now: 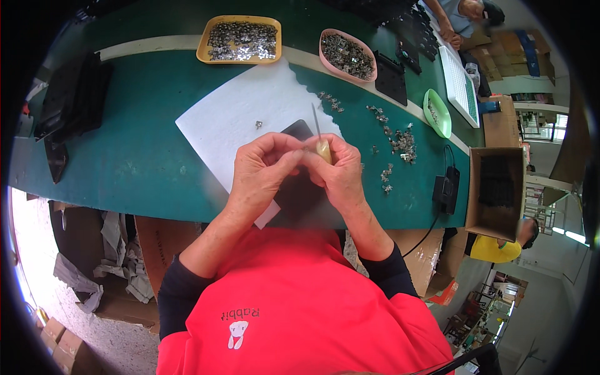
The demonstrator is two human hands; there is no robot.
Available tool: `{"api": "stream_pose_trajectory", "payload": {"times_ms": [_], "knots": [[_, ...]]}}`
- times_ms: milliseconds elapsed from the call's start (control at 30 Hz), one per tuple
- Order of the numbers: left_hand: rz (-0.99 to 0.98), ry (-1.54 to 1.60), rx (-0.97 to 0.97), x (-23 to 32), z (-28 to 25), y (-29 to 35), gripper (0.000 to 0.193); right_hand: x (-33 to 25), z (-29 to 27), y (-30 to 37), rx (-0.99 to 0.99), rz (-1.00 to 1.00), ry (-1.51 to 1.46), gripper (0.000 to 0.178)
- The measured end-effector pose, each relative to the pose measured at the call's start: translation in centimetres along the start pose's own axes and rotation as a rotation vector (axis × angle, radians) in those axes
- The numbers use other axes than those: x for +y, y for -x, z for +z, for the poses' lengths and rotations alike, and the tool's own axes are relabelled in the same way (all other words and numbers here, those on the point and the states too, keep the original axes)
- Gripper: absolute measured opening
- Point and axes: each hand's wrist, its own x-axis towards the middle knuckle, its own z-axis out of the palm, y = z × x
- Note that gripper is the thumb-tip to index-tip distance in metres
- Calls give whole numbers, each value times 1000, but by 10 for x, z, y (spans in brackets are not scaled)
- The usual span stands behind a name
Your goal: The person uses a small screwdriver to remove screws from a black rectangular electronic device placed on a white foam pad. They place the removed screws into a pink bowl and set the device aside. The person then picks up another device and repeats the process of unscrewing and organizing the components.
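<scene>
Slim tool point(323, 151) with a yellowish handle is at work above the bench point(150, 150), whose near edge passes under both wrists. To the left of the left hand point(265, 167), green surface stretches as far as a stack of black trays point(75, 100). On the other side, loose metal pieces point(403, 144) lie near the right hand point(337, 165), and farther right a black device point(445, 190) with a cable stands close to the bench's end.

The right hand is clamped on the tool, its thin metal shaft pointing away from the body. The left thumb and forefinger come together just beside the right fingertips; whether they pinch something, I cannot tell. Beneath both hands are a dark flat piece point(303, 203) and a white sheet point(219, 119), which carries one small metal piece point(259, 124) beyond the left hand.

Farther beyond the hands, a yellow tray point(240, 62) and a pink bowl point(337, 70) contain many metal pieces. A green bowl point(442, 125), beyond and right of the right hand, contains some few pieces.
</scene>
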Motion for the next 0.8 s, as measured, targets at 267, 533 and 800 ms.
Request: {"api": "stream_pose_trajectory", "payload": {"times_ms": [267,533,800], "knots": [[328,-681,-185,13,-6,9,8,-25,-29,1,-276,68,282,17],[213,-585,-195,17,-7,1,15,-32,-31,-8,-312,50,374,16],[548,-1427,-46,-1,-6,2,71,-4,-31,-51,-13,-212,830,21]]}}
